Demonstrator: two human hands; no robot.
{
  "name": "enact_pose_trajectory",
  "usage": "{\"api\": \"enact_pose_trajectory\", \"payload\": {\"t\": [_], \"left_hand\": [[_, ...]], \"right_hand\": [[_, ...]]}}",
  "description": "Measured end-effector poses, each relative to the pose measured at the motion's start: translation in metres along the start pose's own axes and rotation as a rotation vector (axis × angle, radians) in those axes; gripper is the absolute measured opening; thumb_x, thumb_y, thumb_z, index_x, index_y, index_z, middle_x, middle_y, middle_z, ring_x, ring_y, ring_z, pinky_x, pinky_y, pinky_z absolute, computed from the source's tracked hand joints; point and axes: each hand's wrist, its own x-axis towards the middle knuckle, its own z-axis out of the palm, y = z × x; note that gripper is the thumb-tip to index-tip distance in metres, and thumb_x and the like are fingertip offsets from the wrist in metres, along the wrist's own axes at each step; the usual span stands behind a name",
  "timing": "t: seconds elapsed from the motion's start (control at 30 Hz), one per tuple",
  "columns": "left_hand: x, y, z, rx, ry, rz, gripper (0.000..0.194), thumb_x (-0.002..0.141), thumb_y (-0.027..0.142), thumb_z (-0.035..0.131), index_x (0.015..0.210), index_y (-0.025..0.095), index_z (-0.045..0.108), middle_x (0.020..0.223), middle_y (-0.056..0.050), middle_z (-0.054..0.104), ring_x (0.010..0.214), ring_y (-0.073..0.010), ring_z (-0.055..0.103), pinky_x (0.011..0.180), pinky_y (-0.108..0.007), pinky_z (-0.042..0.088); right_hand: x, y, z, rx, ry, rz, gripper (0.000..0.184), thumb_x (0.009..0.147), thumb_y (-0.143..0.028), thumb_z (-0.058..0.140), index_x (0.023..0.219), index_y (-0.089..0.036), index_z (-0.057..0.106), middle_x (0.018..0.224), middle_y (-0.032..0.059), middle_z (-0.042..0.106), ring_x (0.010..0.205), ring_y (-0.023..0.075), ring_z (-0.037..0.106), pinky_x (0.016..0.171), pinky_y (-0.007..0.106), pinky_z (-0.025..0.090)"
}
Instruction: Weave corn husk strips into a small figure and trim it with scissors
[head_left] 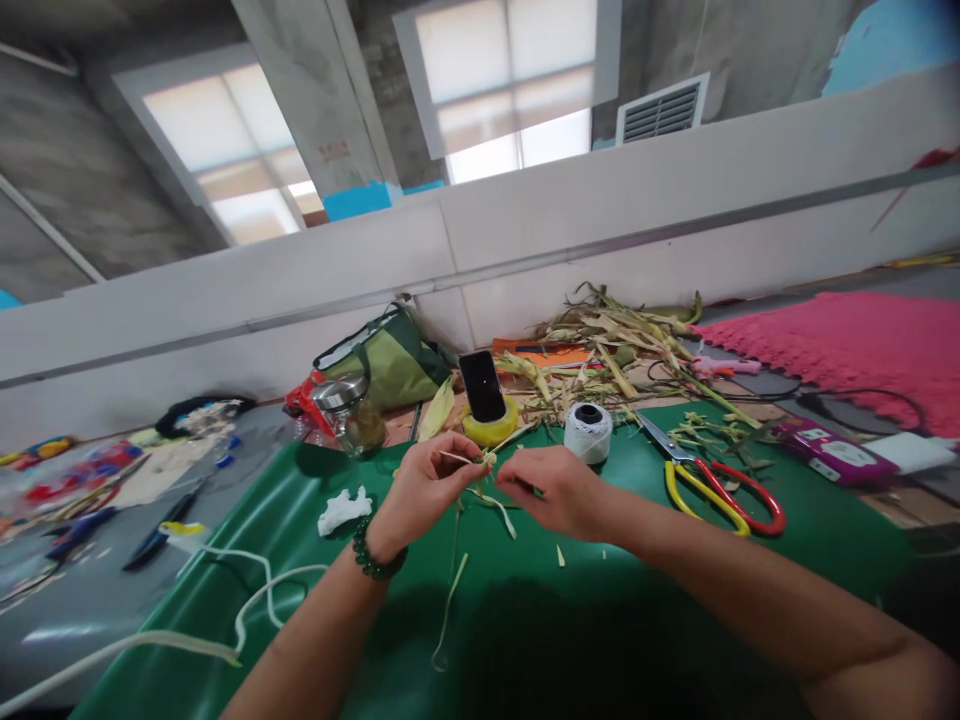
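The husk (486, 463) is a small, pale yellow-green bunch, pinched at the fingertips of the left hand (424, 485), its upper part poking clear of the grip. One thin pale end sticks out leftward over the fingers, slanting slightly up. On the other side, a straw-coloured length slants up and away to the right of the grip; I can't make out from here whether it's joined on. The right hand (555, 490) is close in beside the bunch, its fingers curled, and whether they have hold of a strand I can't tell. Just below the grip a flat, whitish-green strip (501, 512) trails down to the right, slightly bent.
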Motion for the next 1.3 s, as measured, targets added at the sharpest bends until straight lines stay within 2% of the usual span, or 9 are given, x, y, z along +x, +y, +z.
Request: {"api": "enact_pose_trajectory", "payload": {"t": [0.13,0.23,0.4,0.57,0.73,0.87,1.03,1.17,1.3], "left_hand": [[-0.001,-0.005,0.009,0.072,-0.019,0.024,0.017,0.066,0.028,0.074,0.069,0.014,0.064,0.062,-0.001,0.064,0.057,-0.012,0.057,0.053,-0.021,0.042],[-0.004,-0.008,0.015,0.025,-0.119,0.003,0.023,0.064,0.029,0.077,0.067,0.014,0.061,0.06,0.0,0.063,0.057,-0.012,0.058,0.054,-0.021,0.042],[-0.009,-0.01,0.015,-0.25,-0.229,-0.084,0.032,0.067,0.036,0.077,0.075,0.014,0.056,0.069,-0.004,0.07,0.068,-0.0166,0.067,0.065,-0.026,0.05],[-0.008,-0.015,0.012,-0.417,-0.153,-0.117,0.033,0.063,0.036,0.08,0.076,0.014,0.059,0.067,-0.003,0.07,0.064,-0.0143,0.065,0.066,-0.026,0.051],[-0.007,-0.02,0.01,-0.462,-0.128,-0.128,0.032,0.063,0.034,0.081,0.076,0.014,0.06,0.066,-0.002,0.069,0.062,-0.0127,0.064,0.064,-0.024,0.05],[-0.006,-0.022,0.009,-0.422,-0.166,-0.158,0.033,0.061,0.034,0.081,0.077,0.013,0.061,0.066,-0.002,0.069,0.062,-0.0137,0.064,0.064,-0.025,0.049],[-0.005,-0.022,0.009,-0.389,-0.233,-0.223,0.037,0.061,0.039,0.081,0.081,0.011,0.067,0.065,-0.003,0.068,0.06,-0.0132,0.061,0.062,-0.025,0.047],[-0.008,-0.02,0.011,-0.426,-0.206,-0.227,0.032,0.06,0.038,0.081,0.074,0.012,0.069,0.066,-0.002,0.065,0.061,-0.0111,0.058,0.062,-0.023,0.045],[-0.011,-0.021,0.011,-0.512,-0.136,-0.26,0.034,0.057,0.036,0.084,0.078,0.013,0.071,0.072,-0.003,0.067,0.065,-0.0126,0.061,0.067,-0.024,0.047]], "right_hand": [[0.002,-0.018,-0.014,-0.294,-0.109,-0.179,0.027,0.091,-0.012,0.04,0.072,-0.015,0.059,0.064,0.004,0.058,0.059,0.014,0.051,0.053,0.026,0.034],[0.014,-0.007,-0.021,-0.29,-0.114,-0.275,0.026,0.091,-0.012,0.04,0.076,-0.014,0.06,0.067,0.0047,0.058,0.063,0.015,0.052,0.056,0.025,0.036],[0.021,0.024,-0.008,0.066,0.104,-0.067,0.021,0.093,-0.025,0.048,0.078,-0.016,0.06,0.071,0.0027,0.063,0.065,0.0116,0.056,0.06,0.021,0.041],[0.009,0.017,0.005,0.211,0.101,0.128,0.016,0.087,-0.025,0.052,0.078,-0.015,0.062,0.054,-0.0039,0.054,0.046,0.0071,0.043,0.047,0.019,0.033],[0.002,0.009,-0.002,0.163,0.012,0.047,0.023,0.086,-0.027,0.054,0.103,-0.014,0.061,0.045,-0.0089,0.045,0.039,0.0064,0.037,0.044,0.019,0.027],[0.002,0.012,-0.004,0.049,0.029,-0.064,0.023,0.095,-0.028,0.044,0.086,-0.017,0.062,0.057,-0.0017,0.062,0.047,0.0075,0.05,0.048,0.02,0.03],[0.001,0.012,-0.005,-0.051,0.038,-0.146,0.027,0.097,-0.026,0.039,0.085,-0.016,0.062,0.058,0.0003,0.062,0.049,0.0096,0.053,0.048,0.022,0.03],[0.001,0.009,-0.006,-0.017,0.034,-0.115,0.029,0.096,-0.025,0.039,0.081,-0.016,0.062,0.056,-0.0001,0.059,0.049,0.0094,0.05,0.049,0.021,0.031],[0.003,0.01,-0.007,0.2,0.017,0.046,0.027,0.094,-0.031,0.048,0.081,-0.015,0.066,0.057,-0.0023,0.057,0.047,0.0065,0.044,0.047,0.018,0.03]]}}
